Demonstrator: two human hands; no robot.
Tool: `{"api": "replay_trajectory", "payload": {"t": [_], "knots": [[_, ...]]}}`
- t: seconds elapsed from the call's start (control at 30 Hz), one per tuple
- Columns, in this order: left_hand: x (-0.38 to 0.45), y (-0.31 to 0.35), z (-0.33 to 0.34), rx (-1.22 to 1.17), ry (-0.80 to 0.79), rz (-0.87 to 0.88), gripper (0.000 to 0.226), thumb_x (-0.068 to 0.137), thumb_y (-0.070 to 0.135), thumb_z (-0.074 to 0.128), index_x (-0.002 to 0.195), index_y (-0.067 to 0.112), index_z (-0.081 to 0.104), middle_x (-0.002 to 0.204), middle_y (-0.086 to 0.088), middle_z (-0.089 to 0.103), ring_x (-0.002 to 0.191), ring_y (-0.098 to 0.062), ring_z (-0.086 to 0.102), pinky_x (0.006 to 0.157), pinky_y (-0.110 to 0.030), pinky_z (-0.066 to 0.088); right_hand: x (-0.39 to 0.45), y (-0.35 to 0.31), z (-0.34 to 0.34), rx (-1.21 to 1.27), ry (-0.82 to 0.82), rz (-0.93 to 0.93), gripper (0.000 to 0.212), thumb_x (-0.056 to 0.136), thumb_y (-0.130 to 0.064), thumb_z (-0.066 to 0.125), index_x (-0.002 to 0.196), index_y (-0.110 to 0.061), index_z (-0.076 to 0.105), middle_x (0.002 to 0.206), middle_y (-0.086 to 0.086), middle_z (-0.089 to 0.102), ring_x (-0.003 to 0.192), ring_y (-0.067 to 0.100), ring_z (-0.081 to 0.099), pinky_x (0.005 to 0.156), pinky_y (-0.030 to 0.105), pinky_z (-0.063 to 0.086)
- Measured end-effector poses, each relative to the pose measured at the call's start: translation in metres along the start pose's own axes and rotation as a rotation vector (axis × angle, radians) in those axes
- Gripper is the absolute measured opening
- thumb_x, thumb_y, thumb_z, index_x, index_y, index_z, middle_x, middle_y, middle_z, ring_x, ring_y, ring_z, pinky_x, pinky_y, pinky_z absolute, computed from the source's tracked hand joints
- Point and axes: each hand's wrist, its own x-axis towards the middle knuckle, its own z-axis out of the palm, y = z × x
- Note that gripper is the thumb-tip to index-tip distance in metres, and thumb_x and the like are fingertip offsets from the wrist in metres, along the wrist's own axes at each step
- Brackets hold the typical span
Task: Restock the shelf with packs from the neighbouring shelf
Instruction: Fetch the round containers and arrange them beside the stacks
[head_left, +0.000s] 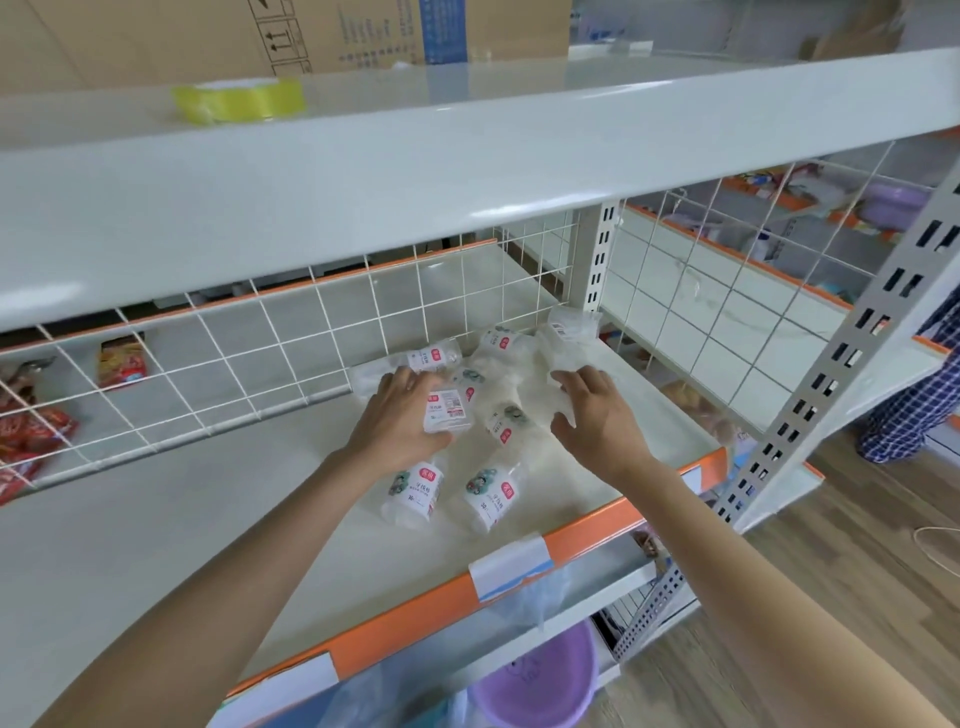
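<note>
Packs (470, 410) heaped toward the shelf's (156, 519) back-right corner look light, crinkly and slippery: your left hand (402, 415) already clamps 1, right hand (597, 410) hovers fingers apart, so grip mid-body, not loose film.

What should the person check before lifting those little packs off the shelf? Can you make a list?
1. Left hand has a proper hold on a pack: ok, its thumb and fingers curl round the labelled pack.
2. Right hand has a pack: cannot tell, its fingers curl into the clear wrapping, but no firm hold shows.
3. Loose packs near the orange shelf edge lie safely: ok, the two front packs lie flat, back from the edge.
4. Wire grid is out of the hands' way: ok, it stands behind the pile.
5. Room above to lift: ok, the upper shelf sits well above the hands.
</note>
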Motion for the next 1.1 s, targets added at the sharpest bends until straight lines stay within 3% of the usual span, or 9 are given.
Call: {"api": "replay_trajectory", "payload": {"t": [0.07, 0.17, 0.4, 0.5, 0.6, 0.73, 0.83, 1.0, 1.1], "knots": [[-0.012, -0.007, -0.006, -0.050, 0.086, -0.024, 0.063, 0.075, 0.029, 0.070, 0.130, 0.019, 0.040, 0.117, -0.003, 0.040, 0.115, -0.019, 0.034, 0.093, -0.029, 0.035, 0.003, -0.017, -0.003, 0.024, 0.121, -0.145, 0.047, 0.068, 0.003, 0.064, 0.114, 0.006, 0.057, 0.096, 0.021, 0.056, 0.089, 0.040, 0.054, 0.076, 0.042, 0.050], [-0.038, -0.025, -0.018, -0.085, 0.210, -0.093, 0.061, 0.072, 0.026, 0.073, 0.125, 0.016, 0.045, 0.115, -0.003, 0.042, 0.111, -0.019, 0.036, 0.094, -0.031, 0.035, 0.006, -0.052, 0.003, 0.103, 0.136, -0.302, 0.044, 0.065, -0.002, 0.060, 0.108, 0.006, 0.060, 0.091, 0.021, 0.057, 0.084, 0.040, 0.057, 0.074, 0.039, 0.050], [-0.144, -0.073, -0.036, -0.150, 0.252, -0.406, 0.065, 0.064, 0.040, 0.066, 0.120, 0.014, 0.048, 0.109, -0.001, 0.043, 0.106, -0.022, 0.041, 0.092, -0.030, 0.039, -0.009, -0.136, 0.055, 0.295, -0.049, -0.523, 0.045, 0.070, -0.023, 0.048, 0.107, -0.001, 0.061, 0.094, 0.016, 0.056, 0.087, 0.027, 0.055, 0.073, 0.028, 0.048], [-0.196, -0.089, -0.042, -0.115, 0.296, -0.521, 0.061, 0.067, 0.024, 0.077, 0.121, 0.014, 0.050, 0.110, -0.004, 0.044, 0.105, -0.024, 0.044, 0.089, -0.033, 0.043, -0.021, -0.177, 0.079, 0.434, -0.107, -0.617, 0.045, 0.069, -0.021, 0.046, 0.110, -0.003, 0.056, 0.099, 0.015, 0.049, 0.093, 0.021, 0.043, 0.085, 0.024, 0.037], [-0.250, -0.109, -0.051, -0.097, 0.374, -0.621, 0.064, 0.063, 0.021, 0.081, 0.120, 0.011, 0.053, 0.109, -0.009, 0.044, 0.100, -0.028, 0.049, 0.089, -0.033, 0.044, -0.037, -0.225, 0.096, 0.473, -0.172, -0.693, 0.044, 0.067, -0.013, 0.054, 0.110, -0.005, 0.055, 0.099, 0.014, 0.049, 0.094, 0.020, 0.042, 0.084, 0.022, 0.035], [-0.325, -0.139, -0.070, -0.088, 0.459, -0.734, 0.065, 0.062, 0.020, 0.082, 0.120, 0.012, 0.053, 0.103, -0.001, 0.037, 0.095, -0.027, 0.051, 0.087, -0.033, 0.046, -0.064, -0.301, 0.108, 0.518, -0.211, -0.804, 0.043, 0.069, -0.018, 0.049, 0.109, -0.004, 0.058, 0.100, 0.007, 0.043, 0.095, 0.019, 0.042, 0.082, 0.022, 0.035], [-0.386, -0.164, -0.087, -0.061, 0.494, -0.782, 0.065, 0.062, 0.020, 0.082, 0.120, 0.012, 0.053, 0.104, -0.003, 0.039, 0.092, -0.024, 0.048, 0.084, -0.035, 0.047, -0.092, -0.363, 0.118, 0.546, -0.231, -0.845, 0.041, 0.070, -0.017, 0.050, 0.108, -0.006, 0.058, 0.095, 0.014, 0.050, 0.093, 0.018, 0.043, 0.080, 0.022, 0.036], [-0.505, -0.206, -0.112, -0.054, 0.541, -0.884, 0.066, 0.059, 0.027, 0.077, 0.120, 0.018, 0.052, 0.106, -0.013, 0.043, 0.101, -0.032, 0.046, 0.087, -0.037, 0.043, -0.151, -0.477, 0.136, 0.577, -0.325, -0.942, 0.042, 0.069, -0.015, 0.052, 0.108, -0.003, 0.061, 0.094, 0.014, 0.052, 0.091, 0.016, 0.042, 0.078, 0.022, 0.035], [-0.574, -0.223, -0.125, -0.067, 0.541, -0.985, 0.067, 0.063, 0.026, 0.078, 0.123, 0.018, 0.050, 0.111, -0.010, 0.041, 0.105, -0.028, 0.043, 0.088, -0.042, 0.045, -0.193, -0.543, 0.151, 0.621, -0.364, -1.005, 0.041, 0.067, -0.008, 0.058, 0.107, -0.002, 0.062, 0.092, 0.015, 0.053, 0.090, 0.017, 0.042, 0.078, 0.025, 0.037]]}}
